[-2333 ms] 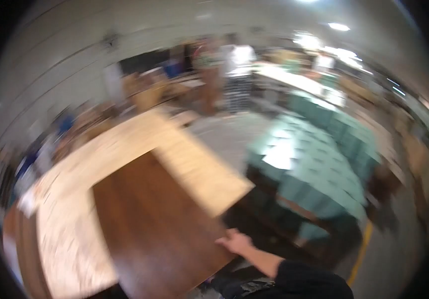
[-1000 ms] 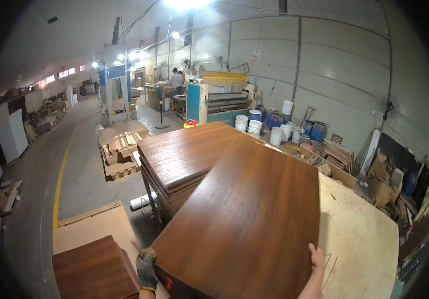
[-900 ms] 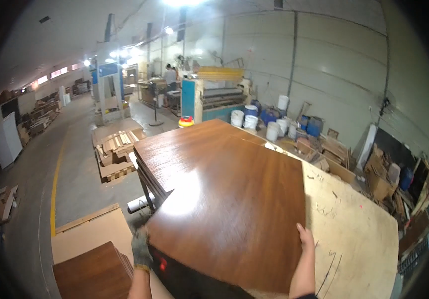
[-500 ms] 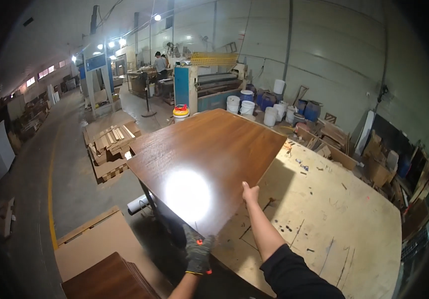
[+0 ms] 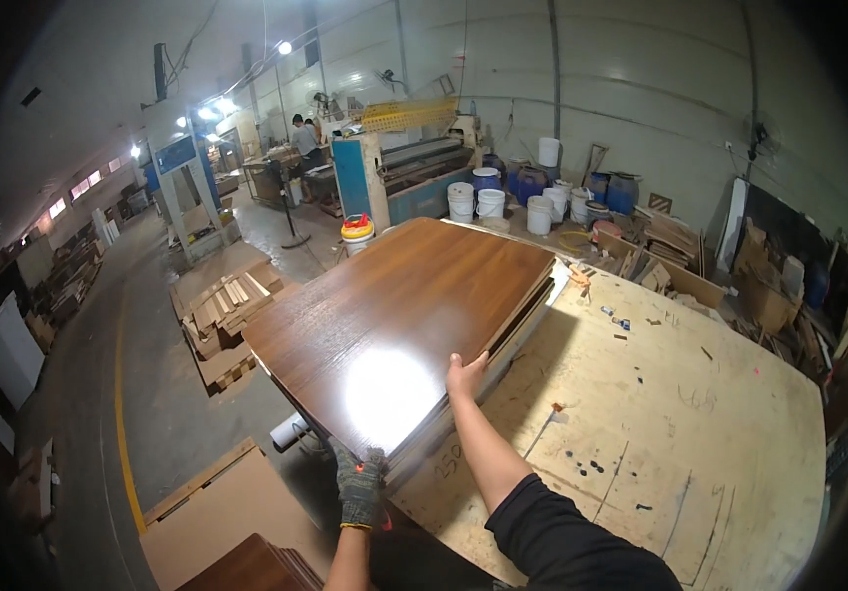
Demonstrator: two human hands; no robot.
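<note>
A large brown wood-grain panel lies in front of me, a bright patch of light glaring near its close end. Beneath its right side, the layered edges of a stack of panels show. My left hand, in a dark grey knitted glove, is closed on the panel's near corner; part of its fingers is hidden. My bare right hand grips the right edge, thumb up, its fingertips partly out of sight. To the right spreads a pale, marked worktable.
Flat cardboard and another brown panel lie at lower left. Wood strips sit stacked on the floor beyond. White buckets, blue drums and a blue-sided machine stand at the back. A person works far off.
The brown panel has come down and a little left, and stacked edges now show under its right side. Both my hands have moved left with it.
</note>
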